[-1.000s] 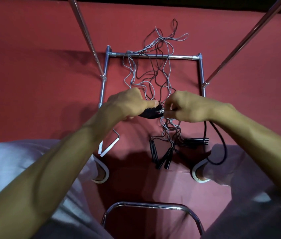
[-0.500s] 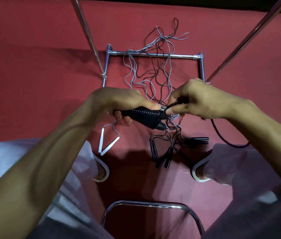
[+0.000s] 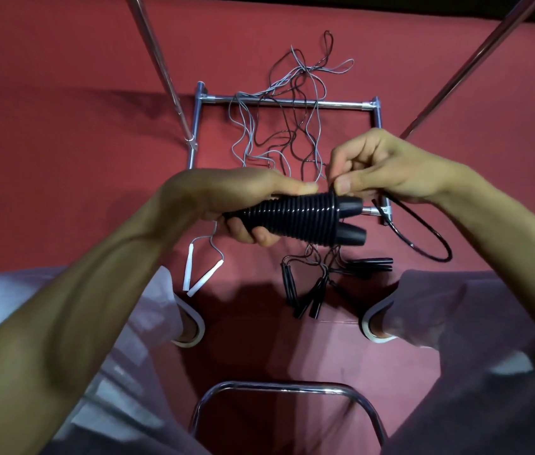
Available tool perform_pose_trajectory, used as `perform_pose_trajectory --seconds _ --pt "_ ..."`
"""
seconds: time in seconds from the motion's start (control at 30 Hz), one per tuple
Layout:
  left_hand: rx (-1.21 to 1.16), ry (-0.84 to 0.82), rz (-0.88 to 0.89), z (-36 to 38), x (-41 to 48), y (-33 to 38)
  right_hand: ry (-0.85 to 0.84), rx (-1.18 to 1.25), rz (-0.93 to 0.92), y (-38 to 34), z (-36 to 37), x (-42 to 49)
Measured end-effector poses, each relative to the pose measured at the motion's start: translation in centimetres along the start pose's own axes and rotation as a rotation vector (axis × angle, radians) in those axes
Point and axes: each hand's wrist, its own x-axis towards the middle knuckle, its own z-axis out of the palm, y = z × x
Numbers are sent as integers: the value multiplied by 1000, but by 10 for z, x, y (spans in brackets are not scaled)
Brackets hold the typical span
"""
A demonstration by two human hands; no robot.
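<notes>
Left of centre on the red floor [image 3: 62, 93]: two white handles [image 3: 198, 274] on a grey cord, lying in a V, apart from both hands. Mid-frame: left hand [image 3: 226, 198] wrapped tight round the narrow end of the black handle pair [image 3: 299, 218], thumb on top, fingers curled under. Pair is held roughly level above the floor, black cord wound round it in close turns, two bare ends pointing right. Behind it: tangle of grey and black cords [image 3: 285, 126] draped over the metal frame [image 3: 289, 101]. Below it: more black handles [image 3: 312, 290] on the floor. Right of centre: right hand [image 3: 384, 169] pinches the black cord [image 3: 423, 234] between thumb and forefinger, just above the last turn, other fingers curled. Slack loops off to the right.
</notes>
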Motion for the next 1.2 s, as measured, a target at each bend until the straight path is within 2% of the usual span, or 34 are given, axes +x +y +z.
perform_pose_trajectory --seconds 0.07,0.2,0.33,0.57,0.7,0.8,0.93,1.2 --pt "-122 -43 98 3 -5 2 1 100 31 5 -1 3" --pt "-56 -4 295 -1 -7 -1 69 120 19 1 2 9" --pt "-74 61 359 -2 -7 -4 162 133 52 -6 8 13" --pt "-42 162 422 -3 -2 -4 289 -8 136 -4 16 12" --pt "-71 211 446 2 1 -2 389 41 112 -3 24 11" --pt "-54 229 450 3 2 -1 413 -55 130 1 27 13" --pt "44 242 447 8 6 -2 497 -108 57 7 26 15" --pt "234 400 485 14 7 -5 464 -307 218 12 23 9"
